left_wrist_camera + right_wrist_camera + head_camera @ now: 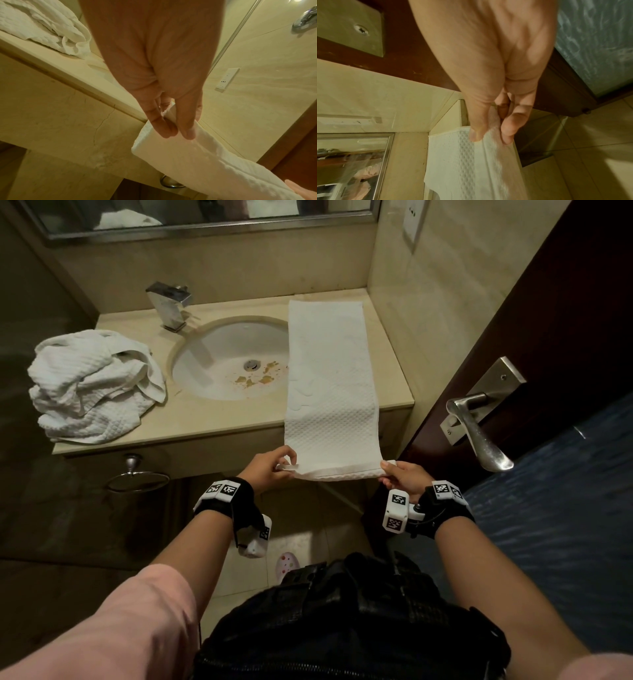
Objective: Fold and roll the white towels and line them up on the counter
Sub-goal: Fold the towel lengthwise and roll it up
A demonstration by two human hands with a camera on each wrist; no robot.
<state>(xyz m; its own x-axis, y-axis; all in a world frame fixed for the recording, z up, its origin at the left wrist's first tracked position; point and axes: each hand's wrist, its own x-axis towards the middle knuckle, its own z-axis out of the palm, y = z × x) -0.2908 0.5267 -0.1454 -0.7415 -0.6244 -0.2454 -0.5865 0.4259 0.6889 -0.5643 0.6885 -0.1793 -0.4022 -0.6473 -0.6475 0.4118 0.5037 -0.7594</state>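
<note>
A long white towel [329, 371], folded into a narrow strip, lies on the right side of the beige counter [212, 419] and hangs over its front edge. My left hand [274, 465] pinches the near left corner of the towel [188, 155] between thumb and fingers. My right hand [394, 470] pinches the near right corner of the same towel [471, 162]. The near end is held up off the counter, in front of it. A heap of crumpled white towels [92, 385] sits on the counter's left end, seen also as the heap [42, 24] in the left wrist view.
A round sink [226, 357] with stains near the drain sits in the counter, behind it a chrome tap [169, 306]. A dark door with a metal handle [479, 426] stands close on the right. A towel ring [137, 477] hangs under the counter. A mirror [205, 213] is above.
</note>
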